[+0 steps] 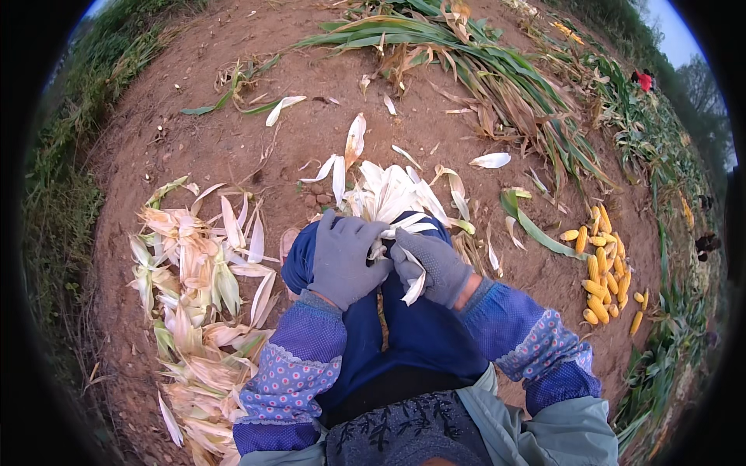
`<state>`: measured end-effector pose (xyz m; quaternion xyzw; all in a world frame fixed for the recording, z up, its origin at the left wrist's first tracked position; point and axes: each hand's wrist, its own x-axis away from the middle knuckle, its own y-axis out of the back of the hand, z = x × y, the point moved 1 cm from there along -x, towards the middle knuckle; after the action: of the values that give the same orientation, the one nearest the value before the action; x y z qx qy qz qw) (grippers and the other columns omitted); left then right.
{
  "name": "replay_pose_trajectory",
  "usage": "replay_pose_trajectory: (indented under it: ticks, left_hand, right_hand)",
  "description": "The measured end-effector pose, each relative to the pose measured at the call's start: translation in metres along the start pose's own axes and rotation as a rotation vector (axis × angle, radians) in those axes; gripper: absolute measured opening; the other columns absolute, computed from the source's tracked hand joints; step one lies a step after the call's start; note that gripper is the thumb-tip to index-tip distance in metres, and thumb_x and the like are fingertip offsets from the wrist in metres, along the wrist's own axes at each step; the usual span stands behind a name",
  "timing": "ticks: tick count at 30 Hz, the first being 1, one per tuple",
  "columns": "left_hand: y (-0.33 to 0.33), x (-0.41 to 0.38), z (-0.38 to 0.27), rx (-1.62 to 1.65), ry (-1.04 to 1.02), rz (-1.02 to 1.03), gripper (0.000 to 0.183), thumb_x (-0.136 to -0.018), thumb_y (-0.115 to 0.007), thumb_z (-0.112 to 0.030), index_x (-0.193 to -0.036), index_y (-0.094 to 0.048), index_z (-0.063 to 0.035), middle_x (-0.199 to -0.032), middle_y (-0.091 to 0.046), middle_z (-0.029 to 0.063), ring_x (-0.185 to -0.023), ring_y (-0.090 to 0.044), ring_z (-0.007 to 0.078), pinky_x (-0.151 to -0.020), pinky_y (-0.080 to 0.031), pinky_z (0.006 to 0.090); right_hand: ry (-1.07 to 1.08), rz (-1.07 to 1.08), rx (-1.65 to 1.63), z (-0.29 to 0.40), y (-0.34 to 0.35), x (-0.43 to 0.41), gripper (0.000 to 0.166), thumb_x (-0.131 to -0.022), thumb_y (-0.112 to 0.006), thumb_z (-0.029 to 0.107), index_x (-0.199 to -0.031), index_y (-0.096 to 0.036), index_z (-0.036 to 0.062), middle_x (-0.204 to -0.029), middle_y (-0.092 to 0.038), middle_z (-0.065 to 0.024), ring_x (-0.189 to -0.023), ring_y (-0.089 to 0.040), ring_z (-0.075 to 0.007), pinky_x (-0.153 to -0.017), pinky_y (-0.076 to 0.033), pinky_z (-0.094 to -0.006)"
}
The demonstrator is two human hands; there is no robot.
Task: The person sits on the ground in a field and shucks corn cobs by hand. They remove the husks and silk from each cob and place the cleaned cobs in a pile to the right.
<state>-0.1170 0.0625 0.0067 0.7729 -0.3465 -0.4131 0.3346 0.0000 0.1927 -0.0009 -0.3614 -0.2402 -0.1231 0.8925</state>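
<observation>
A bundle of pale corn husks (387, 189) fans out beyond my knees, its narrow end drawn in between my hands. My left hand (349, 262), in a grey knit glove, bends over that end, with the husk between its thumb and fingertips. Also gloved in grey, my right hand (431, 268) pinches the husks close beside it. A loose husk strip (414, 278) hangs down across the right fingers. The hands nearly meet above my blue trousers (408, 320). What lies under the fingers is partly hidden.
Unhusked corn ears (198, 332) are heaped at left. On the right lies a pile of husked yellow cobs (609, 268). Cut corn stalks (466, 58) stretch across the brown soil (233, 145) ahead. A person in red (644, 80) is far off at upper right.
</observation>
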Motion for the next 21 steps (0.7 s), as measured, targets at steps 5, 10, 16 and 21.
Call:
replay_pose_trajectory:
  ticks: [5, 10, 16, 21]
  left_hand:
    - [-0.004, -0.001, 0.005, 0.049, 0.009, 0.045, 0.025, -0.076, -0.068, -0.026, -0.099, -0.068, -0.0178, -0.089, -0.061, 0.0038, -0.091, -0.059, 0.0224, -0.099, -0.033, 0.0445]
    - [0.005, 0.0, -0.001, 0.024, -0.101, -0.015, 0.023, -0.073, -0.07, -0.016, -0.096, -0.068, -0.0151, -0.089, -0.063, 0.0036, -0.089, -0.059, 0.0224, -0.091, -0.038, 0.0413]
    - [-0.001, 0.001, 0.003, -0.09, -0.074, 0.029, 0.021, -0.074, -0.069, -0.015, -0.094, -0.067, -0.0126, -0.093, -0.064, 0.0047, -0.095, -0.06, 0.0229, -0.092, -0.038, 0.042]
    - [0.003, 0.002, 0.004, -0.055, -0.091, 0.075, 0.026, -0.071, -0.071, -0.019, -0.096, -0.066, -0.0134, -0.095, -0.063, 0.0052, -0.098, -0.059, 0.0234, -0.094, -0.037, 0.0424]
  right_hand:
    - [0.001, 0.057, -0.079, -0.016, -0.002, 0.007, 0.037, -0.101, -0.046, 0.04, -0.088, -0.058, 0.0072, -0.05, -0.046, 0.0019, -0.037, -0.044, -0.0107, -0.033, -0.033, -0.0246]
    - [0.01, 0.044, -0.117, -0.021, -0.004, 0.007, 0.037, -0.1, -0.049, 0.04, -0.088, -0.059, 0.0063, -0.052, -0.047, 0.001, -0.037, -0.044, -0.0108, -0.032, -0.033, -0.0247]
    - [0.06, -0.081, 0.117, -0.013, -0.02, 0.015, 0.038, -0.099, -0.051, 0.04, -0.096, -0.06, 0.0036, -0.059, -0.053, -0.0027, -0.04, -0.045, -0.0116, -0.034, -0.031, -0.0244]
    - [0.156, -0.09, 0.065, -0.022, -0.017, 0.022, 0.035, -0.098, -0.05, 0.036, -0.098, -0.059, 0.0017, -0.062, -0.054, -0.006, -0.04, -0.043, -0.0138, -0.036, -0.031, -0.027]
